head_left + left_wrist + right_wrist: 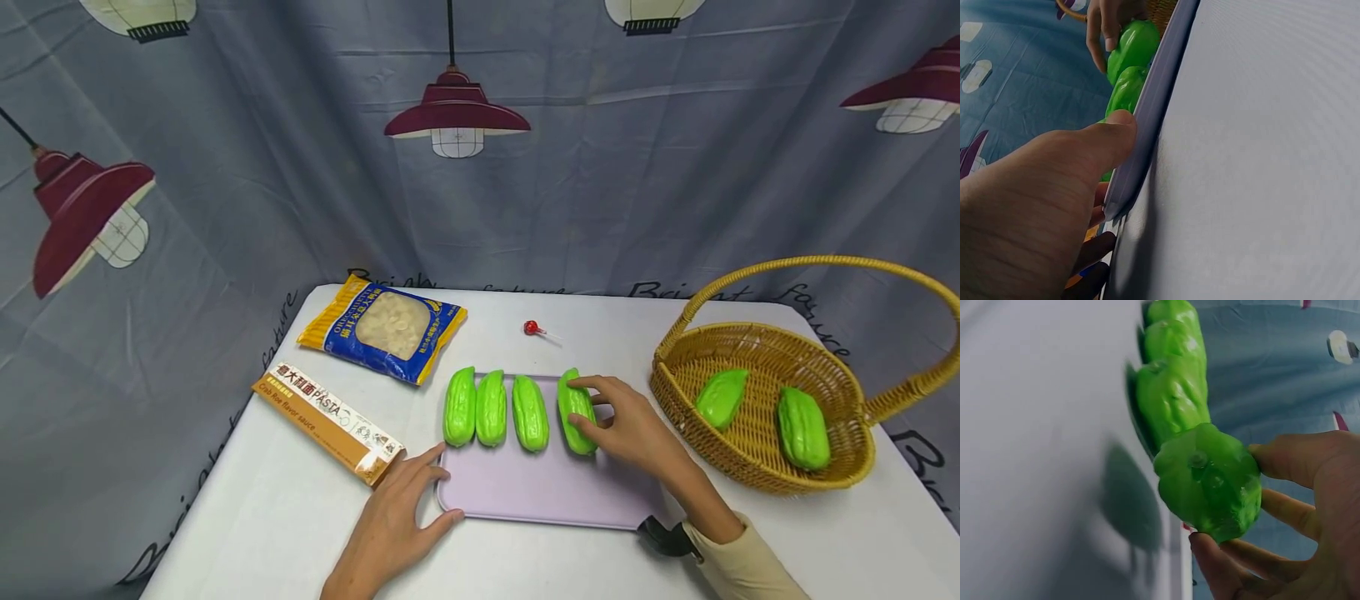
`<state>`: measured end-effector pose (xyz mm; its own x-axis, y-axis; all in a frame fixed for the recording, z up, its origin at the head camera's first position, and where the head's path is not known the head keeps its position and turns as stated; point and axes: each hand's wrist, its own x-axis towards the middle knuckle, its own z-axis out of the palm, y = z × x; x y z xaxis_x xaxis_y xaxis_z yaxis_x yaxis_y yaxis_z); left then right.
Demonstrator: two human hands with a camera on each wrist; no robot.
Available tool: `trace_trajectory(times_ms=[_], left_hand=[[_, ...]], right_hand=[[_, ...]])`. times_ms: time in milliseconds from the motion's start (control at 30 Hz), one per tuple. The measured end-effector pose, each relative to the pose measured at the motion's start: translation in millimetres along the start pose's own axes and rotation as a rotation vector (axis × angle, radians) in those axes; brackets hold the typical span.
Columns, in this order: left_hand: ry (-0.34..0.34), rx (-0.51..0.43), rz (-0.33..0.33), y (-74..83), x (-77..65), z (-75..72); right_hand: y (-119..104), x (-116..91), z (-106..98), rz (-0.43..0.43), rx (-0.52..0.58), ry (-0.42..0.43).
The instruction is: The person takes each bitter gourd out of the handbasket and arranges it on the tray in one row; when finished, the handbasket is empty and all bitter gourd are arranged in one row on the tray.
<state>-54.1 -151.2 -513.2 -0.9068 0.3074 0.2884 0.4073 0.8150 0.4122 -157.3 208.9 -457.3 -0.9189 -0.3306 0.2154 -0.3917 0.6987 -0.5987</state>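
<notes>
A ridged, bright-green, gourd-like vegetable was pinched by the right hand at the flat lilac tray, between the white worktop's side edges. The tray's near left corner was touched by the left hand, fingers spread. Row-laying seemed in hand; gentle lowering and release were probably called for.
</notes>
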Motion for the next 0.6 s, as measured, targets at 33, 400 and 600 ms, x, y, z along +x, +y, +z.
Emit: trace_trajectory(times_ms=[33,400,600], left_hand=[[0.003,0.0,0.003,-0.1,0.0,0.4],[0.008,-0.002,0.0,0.8,0.5,1.7],[-0.038,-0.004,-0.033,0.2,0.2,-0.3]], right_hand=[[0.0,-0.4,2.2,0.003,0.008,-0.003],[0.6,-1.9,15.1,0.019,0.059,-0.017],[1.1,-0.7,20.9,0.02,0.06,-0.01]])
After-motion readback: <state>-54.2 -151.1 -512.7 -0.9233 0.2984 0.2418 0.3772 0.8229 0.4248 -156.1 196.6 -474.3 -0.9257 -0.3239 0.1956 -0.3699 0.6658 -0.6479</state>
